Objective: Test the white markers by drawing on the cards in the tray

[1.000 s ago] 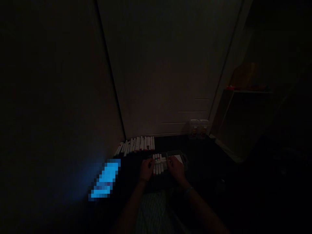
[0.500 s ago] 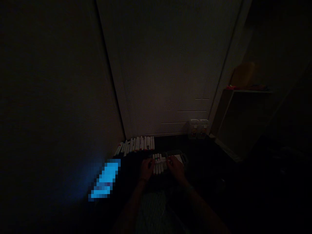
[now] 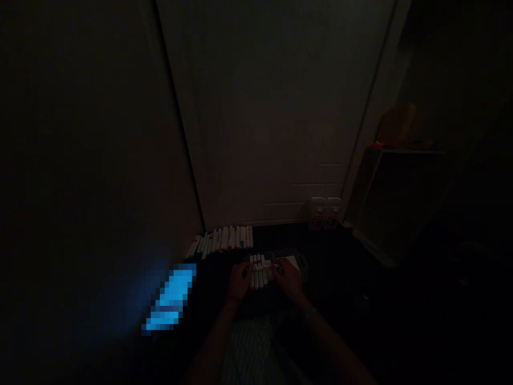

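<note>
In the dim light a clear plastic case [image 3: 302, 260] lies open in front of me, with several white markers [image 3: 257, 280] side by side in its left half. One white marker [image 3: 263, 266] lies crosswise over them. My left hand [image 3: 240, 278] is closed at its left end, fingertips pinched. My right hand [image 3: 287, 275] pinches near its right end, over the middle of the case. A white sheet or insert [image 3: 292, 262] shows in the right half, partly behind my right hand. Darkness hides the exact fingertip contact.
A row of loose white markers [image 3: 224, 238] lies at the back left. Two clear plastic cases [image 3: 325, 213] stand against the pale panel at the back. A bright blue pixelated screen [image 3: 170, 297] is at the left. A shelf unit [image 3: 412, 152] stands at the right.
Both hands stay at the crosswise marker, almost unmoved. The whole view has shifted slightly and looks a little darker.
</note>
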Motion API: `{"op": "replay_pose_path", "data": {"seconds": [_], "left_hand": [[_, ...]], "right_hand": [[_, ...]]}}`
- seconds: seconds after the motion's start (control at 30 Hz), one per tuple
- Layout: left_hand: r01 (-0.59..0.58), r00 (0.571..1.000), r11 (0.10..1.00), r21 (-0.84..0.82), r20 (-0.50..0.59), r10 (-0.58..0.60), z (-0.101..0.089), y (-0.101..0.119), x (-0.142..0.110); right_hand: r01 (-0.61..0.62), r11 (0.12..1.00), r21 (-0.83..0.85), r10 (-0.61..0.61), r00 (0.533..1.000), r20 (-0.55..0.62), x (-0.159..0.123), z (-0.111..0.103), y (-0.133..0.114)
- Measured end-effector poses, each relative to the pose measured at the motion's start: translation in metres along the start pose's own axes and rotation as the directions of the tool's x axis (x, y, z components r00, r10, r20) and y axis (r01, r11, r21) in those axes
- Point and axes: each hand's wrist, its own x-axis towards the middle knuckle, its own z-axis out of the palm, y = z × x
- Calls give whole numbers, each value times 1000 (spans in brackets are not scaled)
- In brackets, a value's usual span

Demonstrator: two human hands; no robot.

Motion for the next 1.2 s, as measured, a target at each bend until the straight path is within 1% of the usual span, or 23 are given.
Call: {"op": "replay_pose_path", "data": {"seconds": [0.33, 0.5, 0.7, 0.87, 1.2], "left_hand": [[13, 1000, 1000, -13, -17, -14, 2, -1, 1], [-12, 1000, 1000, -13, 5, 12, -1, 0, 0], [6, 1000, 1000, 1, -2, -6, 0, -1, 1], [-4, 1000, 1000, -4, -9, 4, 1, -3, 1], [-6, 1000, 1000, -20, -15, 6, 1, -2, 1]], "right_hand": [[17, 1000, 5, -17, 1000, -1, 0, -2, -1], [16, 1000, 18, -16, 1000, -2, 0, -2, -1], [-9, 1000, 10, 9, 1000, 15, -1, -3, -2], [2, 1000, 7, -2, 1000, 2, 0, -2, -1], [16, 1000, -4, -16, 1000, 22, 0, -3, 0]]}}
